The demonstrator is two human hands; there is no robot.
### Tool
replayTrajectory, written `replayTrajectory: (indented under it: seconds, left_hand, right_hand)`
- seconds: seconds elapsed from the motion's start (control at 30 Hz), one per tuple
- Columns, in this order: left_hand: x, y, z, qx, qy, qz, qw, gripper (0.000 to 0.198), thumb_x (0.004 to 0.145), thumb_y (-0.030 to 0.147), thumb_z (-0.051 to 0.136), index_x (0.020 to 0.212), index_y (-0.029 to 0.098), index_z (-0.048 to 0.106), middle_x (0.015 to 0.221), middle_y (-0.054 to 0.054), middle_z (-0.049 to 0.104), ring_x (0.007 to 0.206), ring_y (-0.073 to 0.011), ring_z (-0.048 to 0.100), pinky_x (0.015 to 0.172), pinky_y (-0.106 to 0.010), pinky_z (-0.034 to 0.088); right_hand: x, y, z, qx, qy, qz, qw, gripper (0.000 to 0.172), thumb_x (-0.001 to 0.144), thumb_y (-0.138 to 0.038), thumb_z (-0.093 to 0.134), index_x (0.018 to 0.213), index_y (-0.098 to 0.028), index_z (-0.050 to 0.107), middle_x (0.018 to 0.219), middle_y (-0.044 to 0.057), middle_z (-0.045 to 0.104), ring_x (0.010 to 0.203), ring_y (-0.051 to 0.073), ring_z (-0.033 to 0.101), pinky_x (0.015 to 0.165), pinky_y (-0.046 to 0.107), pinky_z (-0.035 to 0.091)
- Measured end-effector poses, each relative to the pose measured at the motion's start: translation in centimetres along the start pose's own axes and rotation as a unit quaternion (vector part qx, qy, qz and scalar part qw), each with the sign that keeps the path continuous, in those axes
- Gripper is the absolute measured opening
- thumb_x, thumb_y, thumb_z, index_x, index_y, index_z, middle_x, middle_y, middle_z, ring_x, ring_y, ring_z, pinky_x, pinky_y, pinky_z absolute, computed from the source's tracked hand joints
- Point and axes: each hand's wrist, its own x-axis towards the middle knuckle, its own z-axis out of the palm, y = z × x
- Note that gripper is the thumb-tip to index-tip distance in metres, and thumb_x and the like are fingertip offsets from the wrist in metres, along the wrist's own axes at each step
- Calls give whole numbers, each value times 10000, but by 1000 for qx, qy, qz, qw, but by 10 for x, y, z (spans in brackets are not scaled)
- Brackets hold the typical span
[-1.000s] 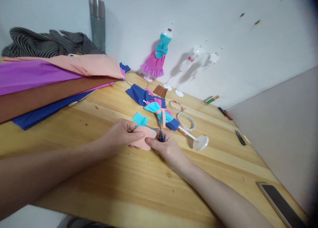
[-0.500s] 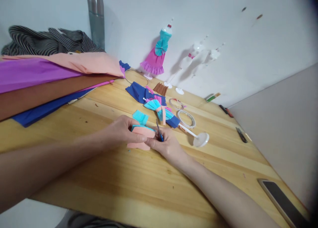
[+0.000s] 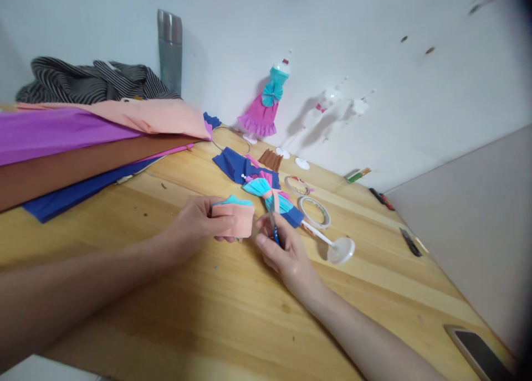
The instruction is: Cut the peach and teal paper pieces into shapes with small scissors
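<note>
My left hand [image 3: 208, 220] is closed on a small stack of crepe paper [image 3: 241, 221], peach in front with turquoise showing behind. Close by on its right, my right hand [image 3: 282, 245] grips a pair of small scissors [image 3: 275, 231] with blue handles, blades pointing up and away. A gap separates the two hands. Just beyond them a small dress-form doll stand [image 3: 341, 250] lies on its side, dressed in dark blue and pink paper with a turquoise bow [image 3: 258, 187] tied in peach.
Rolls of tape [image 3: 315, 212] lie right of the fallen stand. Upright against the wall are a dressed form [image 3: 270, 101] and two bare white ones. Coloured paper sheets [image 3: 62, 132] are stacked at left. A cutter [image 3: 410, 241] and a phone [image 3: 480, 350] lie on the right.
My hands have moved apart. The left now holds the peach and turquoise pieces together, including the turquoise piece that was on the table's side; the right has drawn away with the scissors.
</note>
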Motion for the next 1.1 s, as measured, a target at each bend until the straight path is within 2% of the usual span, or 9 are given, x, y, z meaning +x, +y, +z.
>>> replayTrajectory:
  seconds: [0.17, 0.3, 0.43, 0.5, 0.6, 0.8, 0.93, 1.03, 1.1]
  left_hand:
    - [-3, 3, 2, -14, 18, 2, 1000, 129, 642, 264, 670, 631, 142, 627, 563, 14, 623, 566, -118, 547, 571, -227, 422]
    - [-4, -1, 7, 17, -6, 32, 999, 193, 699, 302, 663, 766, 124, 692, 683, -12, 672, 669, -135, 574, 662, -247, 458]
    - [-5, -4, 11, 33, -6, 47, 998, 199, 674, 302, 648, 572, 149, 575, 590, 0, 603, 620, -130, 540, 607, -245, 436]
    - [-6, -3, 11, 28, -7, 42, 999, 220, 671, 292, 644, 535, 157, 536, 559, 7, 582, 599, -122, 529, 596, -239, 424]
    - [-6, 0, 10, 8, 13, 30, 999, 188, 681, 273, 630, 552, 158, 558, 534, 13, 580, 552, -104, 519, 576, -229, 416]
    - [-1, -4, 3, -16, 33, 7, 999, 173, 700, 292, 668, 706, 121, 638, 610, -5, 635, 593, -119, 580, 605, -236, 448]
    - [-1, -3, 1, -16, 28, 20, 999, 193, 689, 287, 680, 652, 106, 625, 542, 3, 604, 545, -103, 550, 575, -224, 427]
    - [-1, 1, -1, -30, 13, 8, 999, 174, 666, 259, 695, 637, 103, 622, 517, 7, 604, 518, -96, 553, 537, -204, 402]
    - [1, 3, -3, -35, 9, -10, 999, 157, 668, 249, 690, 678, 98, 645, 537, -7, 635, 510, -100, 568, 524, -201, 401]
  right_hand:
    - [2, -3, 5, 14, -2, -13, 1000, 442, 738, -580, 672, 924, -188, 583, 603, -52, 352, 520, 112, 300, 473, 261, 217]
    - [6, -8, 12, 36, -16, 12, 999, 356, 742, -538, 661, 763, -192, 580, 553, -46, 355, 521, 117, 302, 483, 264, 227]
    - [6, -13, 16, 2, -38, 24, 999, 263, 710, -393, 663, 619, -182, 535, 579, -18, 458, 554, 112, 345, 524, 264, 271]
    - [5, -12, 15, 5, -30, 35, 999, 267, 712, -379, 649, 598, -191, 497, 528, -34, 418, 515, 99, 309, 486, 254, 236]
    - [3, -5, 14, 36, -17, 49, 998, 269, 729, -387, 654, 627, -204, 486, 458, -73, 320, 446, 83, 240, 430, 246, 164]
    - [4, 8, 12, 124, -11, 58, 990, 278, 729, -409, 686, 674, -195, 518, 430, -103, 320, 369, 54, 188, 389, 238, 114]
    - [5, 11, 10, 164, -25, 44, 985, 281, 772, -433, 655, 717, -173, 563, 413, -103, 336, 349, 55, 191, 396, 248, 109]
    - [5, 10, -2, 123, -43, 19, 991, 344, 813, -501, 604, 782, -159, 611, 432, -87, 358, 356, 68, 224, 406, 254, 130]
    - [7, 6, -15, 47, -46, -19, 998, 348, 857, -505, 556, 854, -167, 639, 456, -76, 369, 371, 88, 273, 412, 258, 166]
